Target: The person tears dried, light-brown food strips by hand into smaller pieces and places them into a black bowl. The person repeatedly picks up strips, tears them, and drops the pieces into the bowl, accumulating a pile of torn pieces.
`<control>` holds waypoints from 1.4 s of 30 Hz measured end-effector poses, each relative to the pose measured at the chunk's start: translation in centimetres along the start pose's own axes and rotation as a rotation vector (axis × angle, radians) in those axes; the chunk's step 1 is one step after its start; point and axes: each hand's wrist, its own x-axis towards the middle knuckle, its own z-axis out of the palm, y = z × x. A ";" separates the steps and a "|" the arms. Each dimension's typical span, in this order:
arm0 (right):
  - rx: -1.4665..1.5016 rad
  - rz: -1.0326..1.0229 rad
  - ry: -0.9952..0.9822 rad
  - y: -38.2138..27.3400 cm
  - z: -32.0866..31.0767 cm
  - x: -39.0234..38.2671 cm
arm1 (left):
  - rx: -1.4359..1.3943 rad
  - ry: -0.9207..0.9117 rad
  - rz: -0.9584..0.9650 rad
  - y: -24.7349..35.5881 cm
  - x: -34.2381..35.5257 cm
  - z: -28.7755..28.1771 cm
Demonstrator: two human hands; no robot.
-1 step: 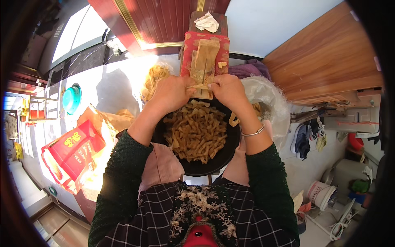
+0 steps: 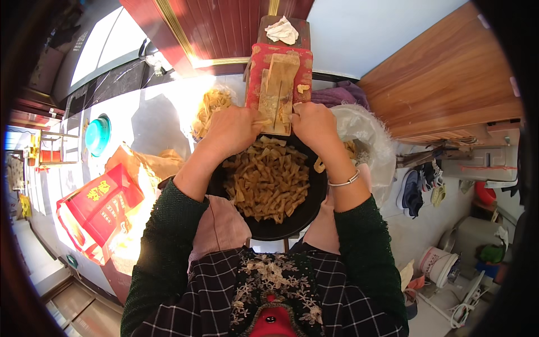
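In front of me a wooden block with a slot down its middle (image 2: 275, 92) lies on a red patterned cloth (image 2: 255, 67) over a bench. At the block's near left edge my left hand (image 2: 231, 129) is closed in a pinch on a pale yellowish strip (image 2: 263, 121). On the other side my right hand (image 2: 317, 124) is also pinched closed; a bit of pale strip seems to show at its fingertips. Below both hands, a round black pan (image 2: 315, 205) on my lap holds a heap of short brownish cut strips (image 2: 268, 180).
To the right stands a white woven sack (image 2: 376, 149); to the left is a bag of pale strips (image 2: 212, 108). A crumpled white tissue (image 2: 282, 31) lies on the bench. Farther left are a teal basin (image 2: 98, 136) and a red bag (image 2: 106, 205). Shoes (image 2: 412, 194) sit at right.
The strip that stretched between my hands across the block no longer spans it. My hands are slightly farther apart, the right one shifted a little to the right.
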 end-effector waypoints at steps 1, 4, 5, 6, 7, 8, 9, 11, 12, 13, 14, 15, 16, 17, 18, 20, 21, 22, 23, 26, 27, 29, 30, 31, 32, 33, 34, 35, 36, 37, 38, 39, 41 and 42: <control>-0.075 0.055 0.021 0.7 -0.3 -0.1 | -0.003 -0.054 -0.017 0.1 -0.5 -0.6; 0.566 0.204 -0.120 0.7 -0.8 -0.9 | -0.128 -0.127 0.030 0.6 -1.8 -1.5; 0.924 0.247 -0.201 0.3 -1.1 -1.4 | -0.245 -0.094 0.110 1.3 -2.2 -0.9; 1.295 0.414 -0.374 -1.4 -1.9 -2.0 | -0.359 -0.063 0.186 2.0 -2.8 -0.5; 1.398 0.435 -0.429 -2.6 -1.0 -2.6 | -0.587 -0.026 0.113 2.9 -3.1 0.1; 1.523 0.504 -0.481 -3.7 -0.9 -3.1 | -0.814 0.014 0.039 3.9 -3.3 0.9; 1.649 0.568 -0.534 -4.6 -1.2 -3.3 | -1.035 0.060 -0.038 4.4 -3.3 1.5; 1.766 0.519 -0.554 -5.9 -1.8 -3.4 | -1.305 0.159 -0.066 4.1 -3.3 2.3; 1.820 0.497 -0.555 -6.0 -2.1 -3.4 | -1.482 0.213 -0.087 4.2 -2.9 2.2; 1.774 0.423 -0.589 -5.9 -2.0 -3.5 | -1.655 0.270 -0.113 4.7 -2.7 1.3; 1.726 0.349 -0.622 -5.7 -1.7 -3.5 | -1.958 0.358 -0.146 5.6 -2.5 0.1; 1.674 0.283 -0.647 -5.4 -1.5 -3.7 | -2.033 0.385 -0.106 5.3 -2.3 -0.8; 1.608 0.252 -0.645 -5.3 -1.4 -3.9 | -2.105 0.413 -0.065 4.2 -2.1 -1.7; 1.536 0.221 -0.643 -5.1 -1.6 -4.0 | -2.178 0.441 -0.023 3.2 -2.0 -2.4; 1.467 0.180 -0.650 -5.3 -2.1 -4.0 | -2.100 0.520 -0.003 2.5 -2.1 -3.6; 1.551 0.147 -0.680 -5.4 -2.7 -4.2 | -2.005 0.602 0.102 0.8 -2.4 -4.0; 1.699 0.155 -0.706 -5.4 -2.9 -4.4 | -1.795 0.731 0.151 0.9 -2.6 -3.5; 1.848 0.164 -0.728 -5.5 -3.0 -4.6 | -1.578 0.846 0.197 1.6 -2.9 -2.9; 1.909 0.151 -0.709 -5.8 -3.1 -4.7 | -1.356 0.946 0.238 1.8 -3.1 -2.3; 1.637 -0.038 -0.390 -7.2 -3.3 -4.8 | -0.853 0.812 0.421 2.1 -3.7 -1.0; 1.222 -0.173 -0.134 -7.8 -3.2 -4.9 | -0.624 0.815 0.539 2.3 -3.1 -0.7; 0.748 -0.255 0.100 -7.6 -3.2 -5.0 | -0.753 0.631 0.445 4.5 -3.9 0.8; 0.710 -0.220 0.092 -7.3 -2.8 -5.2 | -0.796 0.588 0.402 4.5 -3.8 0.9; 0.672 -0.186 0.084 -7.1 -2.6 -5.3 | -0.838 0.544 0.358 4.3 -3.7 0.9; 0.684 -0.229 0.122 -6.8 -2.5 -5.0 | -0.880 0.500 0.313 4.2 -3.6 0.9; 0.782 -0.166 0.056 -6.3 -2.2 -4.9 | -0.871 0.427 0.213 4.1 -3.4 0.6; 0.879 -0.103 -0.012 -5.7 -1.7 -4.9 | -0.861 0.354 0.112 4.0 -3.2 0.0; 0.975 -0.039 -0.080 -5.3 -1.4 -4.9 | -0.848 0.281 0.012 4.0 -3.1 -0.4; 1.206 0.117 -0.173 -5.8 -2.1 -5.0 | -0.828 0.255 -0.042 4.2 -2.9 -0.4; 1.409 0.233 -0.263 -5.8 -2.5 -4.9 | -0.795 0.325 0.024 4.3 -2.9 -0.2; 1.608 0.353 -0.356 -5.5 -3.0 -4.7 | -0.762 0.395 0.090 4.4 -3.0 0.1; 1.806 0.482 -0.448 -5.2 -3.2 -4.7 | -0.726 0.458 0.156 4.5 -3.1 0.4; 1.857 0.557 -0.600 -4.6 -2.8 -4.7 | -0.576 0.606 0.378 4.1 -2.8 0.4; 1.881 0.592 -0.680 -4.6 -2.8 -4.5 | -0.495 0.679 0.487 3.9 -2.8 0.3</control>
